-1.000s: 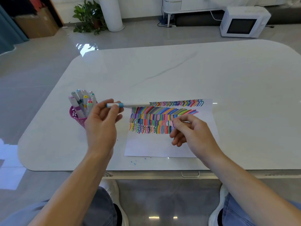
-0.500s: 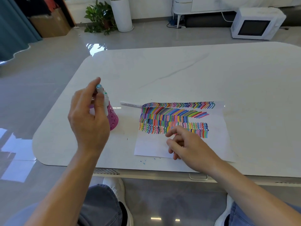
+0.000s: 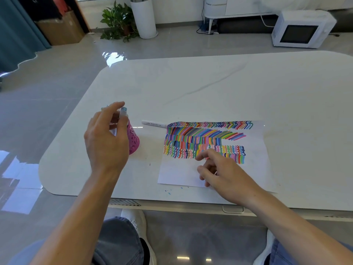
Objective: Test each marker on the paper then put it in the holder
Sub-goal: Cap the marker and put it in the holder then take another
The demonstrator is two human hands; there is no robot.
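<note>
A pink perforated holder (image 3: 134, 139) stands on the white table (image 3: 210, 88), largely hidden behind my left hand (image 3: 107, 138). That hand holds a white marker with a light-blue cap (image 3: 123, 111) upright, directly over the holder's mouth. The other markers in the holder are hidden by the hand. The paper (image 3: 255, 169), covered with rows of coloured strokes, lies to the right. My right hand (image 3: 224, 174) rests on its lower part with loosely curled fingers and nothing visibly held. One white marker (image 3: 153, 123) lies flat by the paper's top-left corner.
The table's front edge (image 3: 172, 201) runs just below the paper, with small blue ink specks (image 3: 168, 192) near it. On the floor beyond the table are a potted plant (image 3: 118, 22), a white cylinder (image 3: 144, 18) and a white microwave (image 3: 301, 28).
My left hand swung the blue-capped marker from level above the paper to upright over the holder. My right hand dropped onto the lower part of the paper and its fingers relaxed.
</note>
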